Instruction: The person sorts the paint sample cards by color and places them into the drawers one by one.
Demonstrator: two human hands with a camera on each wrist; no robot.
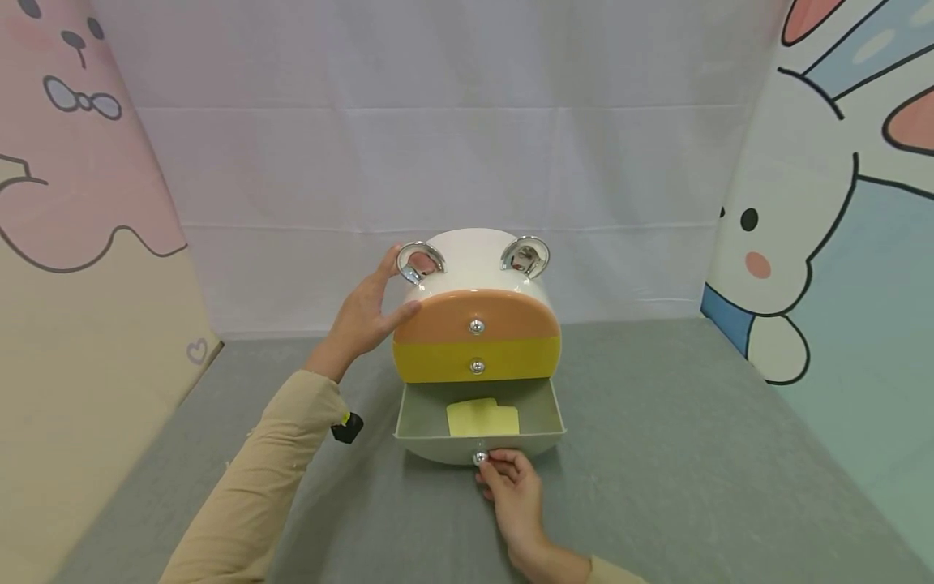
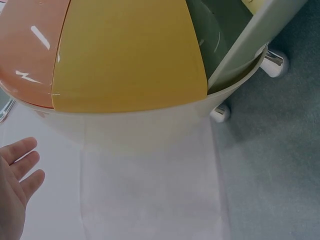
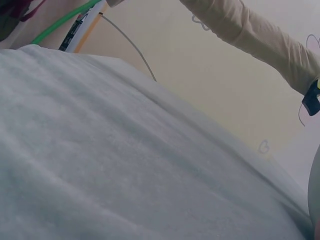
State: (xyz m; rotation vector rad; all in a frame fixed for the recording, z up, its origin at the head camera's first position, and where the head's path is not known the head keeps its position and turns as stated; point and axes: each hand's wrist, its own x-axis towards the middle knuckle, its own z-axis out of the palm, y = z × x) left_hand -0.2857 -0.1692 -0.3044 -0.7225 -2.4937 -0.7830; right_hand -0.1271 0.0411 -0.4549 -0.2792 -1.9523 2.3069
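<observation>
A small cabinet (image 1: 470, 253) with a rounded white top and two shiny silver ears stands on the cloth. Its orange drawer (image 1: 438, 318) and yellow drawer (image 1: 438, 361) are closed; the grey-green bottom drawer (image 1: 430, 446) is pulled out. Inside that drawer lie pale yellow paper pieces (image 1: 481, 419). At the cabinet's left side, my left hand (image 1: 365, 315) has its thumb by the orange drawer's edge and its fingers extended near the left ear. With thumb and fingers, my right hand (image 1: 516, 495) pinches the silver knob (image 1: 479, 458) of the bottom drawer.
Grey cloth (image 1: 693, 454) covers the tabletop, with a white curtain (image 1: 452, 162) behind. Cartoon panels border both sides, a rabbit panel (image 1: 861, 308) on the right. In the left wrist view, silver feet (image 2: 220, 113) show under the cabinet. A green strap (image 3: 62, 24) appears in the right wrist view.
</observation>
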